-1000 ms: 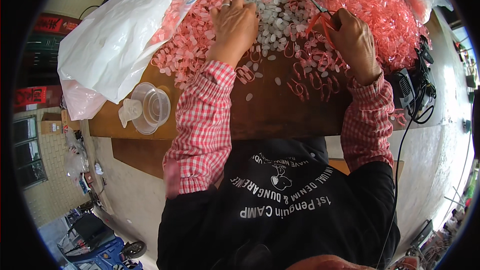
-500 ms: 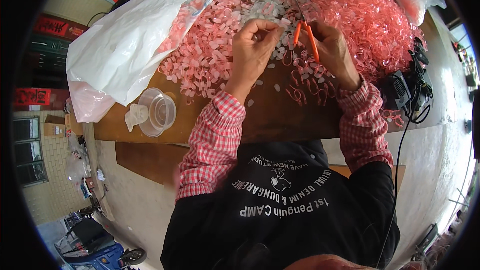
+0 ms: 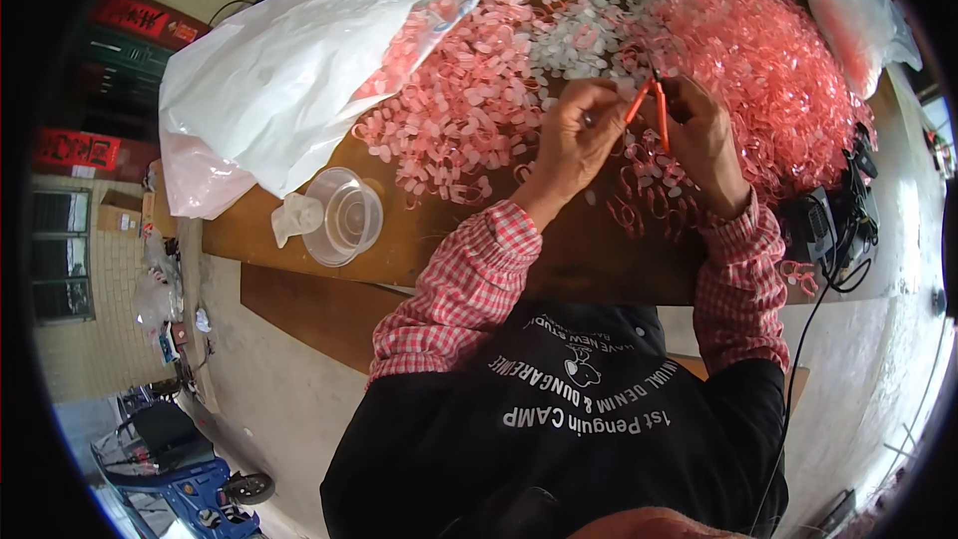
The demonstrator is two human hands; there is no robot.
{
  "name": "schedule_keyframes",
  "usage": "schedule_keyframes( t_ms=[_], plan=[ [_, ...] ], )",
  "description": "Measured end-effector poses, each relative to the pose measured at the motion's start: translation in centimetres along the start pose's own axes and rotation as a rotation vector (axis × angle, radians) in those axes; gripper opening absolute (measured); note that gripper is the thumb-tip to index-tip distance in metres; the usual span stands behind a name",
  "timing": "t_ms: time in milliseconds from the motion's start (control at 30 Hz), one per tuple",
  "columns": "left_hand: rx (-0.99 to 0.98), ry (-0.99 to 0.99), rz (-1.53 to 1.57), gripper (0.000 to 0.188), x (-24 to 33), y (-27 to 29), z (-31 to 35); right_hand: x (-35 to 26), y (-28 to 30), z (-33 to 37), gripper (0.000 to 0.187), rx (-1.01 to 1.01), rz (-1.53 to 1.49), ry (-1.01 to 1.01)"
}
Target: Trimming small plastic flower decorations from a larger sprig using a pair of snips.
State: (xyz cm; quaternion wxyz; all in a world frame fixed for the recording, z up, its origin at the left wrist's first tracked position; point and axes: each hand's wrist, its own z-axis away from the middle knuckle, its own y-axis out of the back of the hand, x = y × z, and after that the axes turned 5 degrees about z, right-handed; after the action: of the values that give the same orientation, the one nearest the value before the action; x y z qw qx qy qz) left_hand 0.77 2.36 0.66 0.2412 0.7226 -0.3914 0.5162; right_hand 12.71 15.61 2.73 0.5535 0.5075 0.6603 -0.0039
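Note:
My right hand [image 3: 707, 135] is wrapped around orange-handled nippers [image 3: 662, 118], their dark tips pointing away from me. Just to the left, my left hand [image 3: 577, 148] pinches a small pink plastic piece, mostly hidden by the fingertips, close to the tool. Beyond both hands lie small whitish oval bits [image 3: 581, 38]. A heap of pale pink plastic pieces [image 3: 464, 90] spreads to the left. On the right rises a larger mound of glossy pink looped pieces [image 3: 763, 70]. Several loose pink loops [image 3: 639, 208] lie on the table below my hands.
A large white plastic bag [image 3: 289, 70] covers the table's left part. Near the front left edge stands a clear round tub [image 3: 344, 225] beside a crumpled translucent piece [image 3: 294, 218]. A dark device with cables [image 3: 823, 225] sits at right; another plastic bag [image 3: 858, 20] is farther back.
The view has shifted, so the table appears lower and farther right. My left hand has come closer to the nippers, whose handles now stand more upright near its fingertips.

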Motion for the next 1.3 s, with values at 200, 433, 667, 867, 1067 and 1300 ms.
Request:
schedule_keyframes(
  t_ms=[200, 433, 667, 867, 1067, 1300],
  plan=[
    [0.112, -0.228, -0.280, 0.008, -0.7, 0.6, -0.8, -0.6, 0.1, 0.1, 0.044, 0.037, 0.317, 0.261],
    [0.144, -0.431, -0.523, 0.016, -0.8, 0.5, -1.0, 0.8, -0.1, 0.8, 0.049, -0.047, 0.489, 0.284],
    [0.094, -0.445, -0.629, 0.014, -0.1, 0.2, -0.9, 0.9, -0.6, 1.1, 0.036, -0.020, 0.523, 0.281],
    [0.075, -0.311, -0.326, 0.009, -0.6, 0.3, -0.8, 0.2, -0.4, 0.9, 0.037, -0.039, 0.486, 0.258],
    [0.036, -0.284, -0.305, 0.008, -0.4, 0.8, -1.0, 0.4, -0.5, 1.1, 0.038, -0.031, 0.552, 0.268],
    [-0.040, -0.262, -0.370, 0.005, -0.3, 2.0, -1.2, -0.8, -0.1, 1.0, 0.040, -0.078, 0.544, 0.207]
  ],
)
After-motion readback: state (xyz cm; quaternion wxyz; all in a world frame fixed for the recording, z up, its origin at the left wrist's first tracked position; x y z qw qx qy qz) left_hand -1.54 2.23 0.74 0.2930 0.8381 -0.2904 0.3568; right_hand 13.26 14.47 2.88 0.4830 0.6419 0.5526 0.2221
